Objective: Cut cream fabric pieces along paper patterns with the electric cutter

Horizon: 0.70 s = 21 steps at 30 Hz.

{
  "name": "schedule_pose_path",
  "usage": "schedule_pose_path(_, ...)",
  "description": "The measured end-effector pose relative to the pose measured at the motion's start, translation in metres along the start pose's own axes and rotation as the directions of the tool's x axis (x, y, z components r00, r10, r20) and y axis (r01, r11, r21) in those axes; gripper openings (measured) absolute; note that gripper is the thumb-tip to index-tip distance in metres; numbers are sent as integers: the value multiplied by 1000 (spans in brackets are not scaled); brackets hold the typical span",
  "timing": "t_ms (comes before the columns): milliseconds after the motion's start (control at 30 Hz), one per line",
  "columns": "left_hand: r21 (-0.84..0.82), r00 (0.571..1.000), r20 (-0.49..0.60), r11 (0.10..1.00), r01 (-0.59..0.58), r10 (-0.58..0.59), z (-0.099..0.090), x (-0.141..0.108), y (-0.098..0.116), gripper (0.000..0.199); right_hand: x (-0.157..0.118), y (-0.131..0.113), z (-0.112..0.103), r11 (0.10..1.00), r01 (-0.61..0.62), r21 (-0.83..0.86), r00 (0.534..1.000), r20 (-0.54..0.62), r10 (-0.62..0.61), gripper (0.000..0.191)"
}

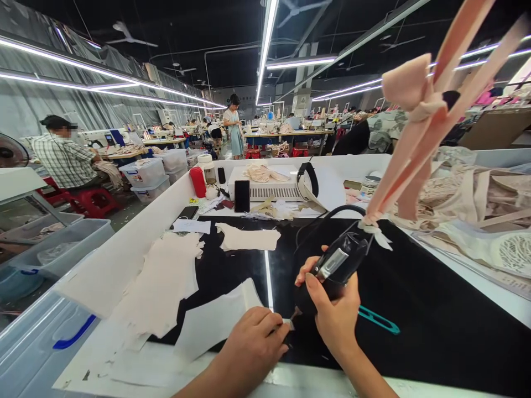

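Observation:
My right hand [336, 307] is wrapped round a black handheld tool [342, 260] with a silver plate, which hangs from pink fabric strips [418, 127] tied in a knot. The tool's narrow tip points down to the left. Close to that tip, my left hand [255, 342] pinches a small pale scrap [287, 324] against the black work surface [398, 293]. A white fabric piece [215, 320] lies partly beneath my left hand. Farther left are stacked cream fabric pieces [160, 282], and another cream piece [249, 239] lies behind.
A teal tool [379, 320] lies right of my right hand. At the back are a white box [269, 190], a phone [242, 196] and a red container [198, 182]. Cream fabric [477, 193] is heaped at the right. A seated person [64, 152] is at the left.

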<state>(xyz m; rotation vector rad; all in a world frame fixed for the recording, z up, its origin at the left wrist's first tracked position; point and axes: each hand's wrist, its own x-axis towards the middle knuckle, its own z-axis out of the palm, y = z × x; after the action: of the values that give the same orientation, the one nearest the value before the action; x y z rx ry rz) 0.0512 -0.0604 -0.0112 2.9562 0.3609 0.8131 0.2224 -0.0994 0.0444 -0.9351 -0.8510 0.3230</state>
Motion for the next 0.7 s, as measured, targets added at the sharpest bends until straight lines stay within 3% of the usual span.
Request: schedule_pose_path(700, -34, 998, 33, 998, 49, -48, -3, -1, 1, 27, -1, 1, -3, 998, 10, -57, 1000, 11, -9, 21)
